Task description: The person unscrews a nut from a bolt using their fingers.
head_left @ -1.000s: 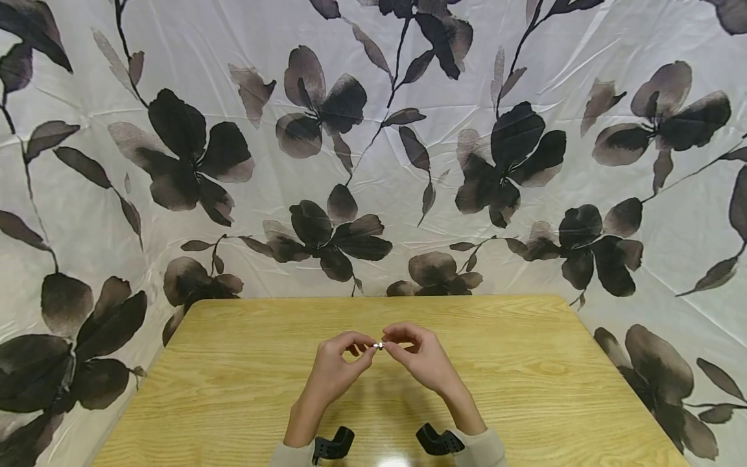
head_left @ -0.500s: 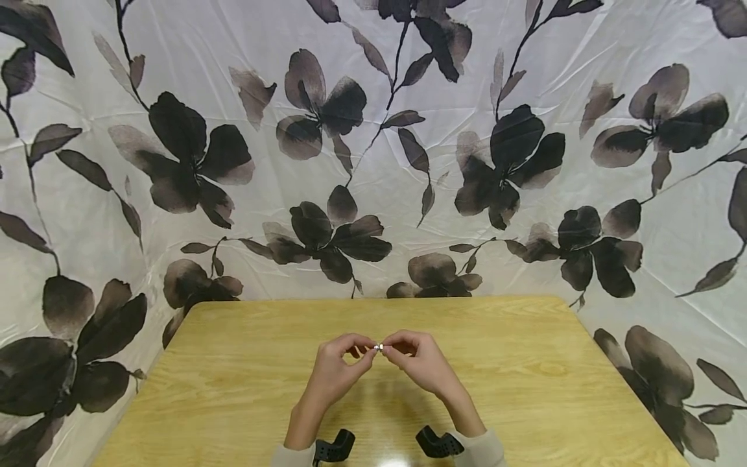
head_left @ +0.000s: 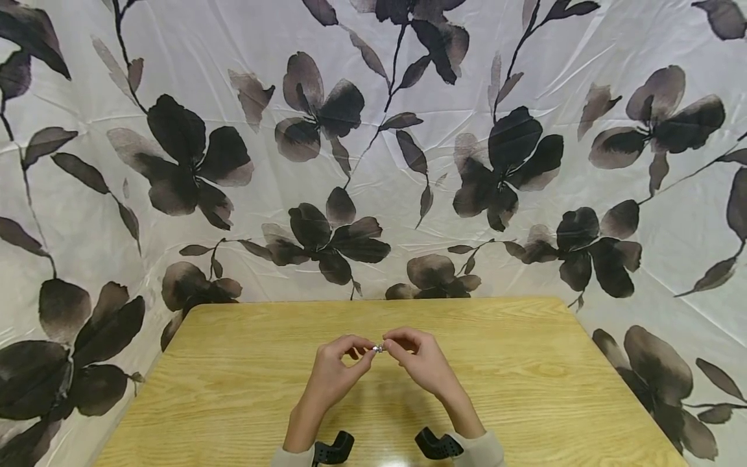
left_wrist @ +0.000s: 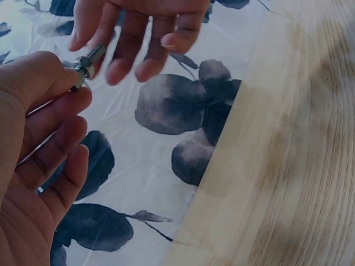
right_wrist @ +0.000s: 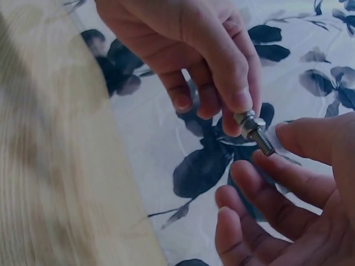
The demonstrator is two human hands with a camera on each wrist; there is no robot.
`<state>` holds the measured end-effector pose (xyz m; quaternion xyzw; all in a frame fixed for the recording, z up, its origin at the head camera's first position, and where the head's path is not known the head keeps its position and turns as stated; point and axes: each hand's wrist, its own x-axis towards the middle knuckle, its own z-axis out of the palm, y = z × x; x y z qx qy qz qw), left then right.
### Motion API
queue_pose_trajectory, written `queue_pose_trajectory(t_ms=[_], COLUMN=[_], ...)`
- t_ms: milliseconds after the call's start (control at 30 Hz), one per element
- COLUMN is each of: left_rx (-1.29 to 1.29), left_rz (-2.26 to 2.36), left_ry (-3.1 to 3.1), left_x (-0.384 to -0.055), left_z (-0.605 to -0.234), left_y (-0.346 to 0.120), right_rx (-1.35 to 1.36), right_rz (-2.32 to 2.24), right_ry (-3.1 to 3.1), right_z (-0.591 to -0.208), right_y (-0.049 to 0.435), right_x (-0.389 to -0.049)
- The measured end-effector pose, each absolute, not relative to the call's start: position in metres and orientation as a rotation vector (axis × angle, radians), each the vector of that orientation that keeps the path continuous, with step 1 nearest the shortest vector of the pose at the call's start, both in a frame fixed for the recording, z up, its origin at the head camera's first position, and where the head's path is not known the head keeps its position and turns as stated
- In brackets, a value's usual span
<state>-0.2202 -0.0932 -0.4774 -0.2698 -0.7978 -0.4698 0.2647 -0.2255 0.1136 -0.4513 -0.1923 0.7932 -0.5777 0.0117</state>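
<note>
My left hand (head_left: 338,368) pinches a small metal bolt (left_wrist: 97,53) near its head, between thumb and forefinger. A hex nut (right_wrist: 253,127) sits part-way along the bolt, close to the left fingertips, and the threaded end sticks out beyond it toward the right hand. My right hand (head_left: 427,364) is held around that free end, its thumb and forefinger spread on either side of the thread with a gap between them. In the right wrist view the right fingers (right_wrist: 252,183) are loosely bent below the bolt's tip. Both hands are raised over the wooden table.
The wooden table (head_left: 245,389) extends to both sides of the hands. Behind it hangs a white cloth (head_left: 408,214) printed with dark flowers, which also runs along the left and right. A black wrist device (head_left: 335,449) sits at the left cuff, another (head_left: 438,445) at the right.
Half a second ago the right thumb and forefinger were closed in at the bolt; now they are spread apart from it. The left hand keeps its pinch and has hardly moved.
</note>
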Motion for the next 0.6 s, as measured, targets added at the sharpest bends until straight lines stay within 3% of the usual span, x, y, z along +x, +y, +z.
queue_pose_trajectory(t_ms=[600], left_rx=[-0.767], left_rz=[-1.252], left_ry=[-2.149], left_x=[-0.2215], left_z=[-0.4788], left_y=[-0.0946], right_rx=[-0.661], right_rz=[-1.772], right_ry=[2.415], right_z=[-0.4511], right_y=[0.1137], right_x=[-0.225])
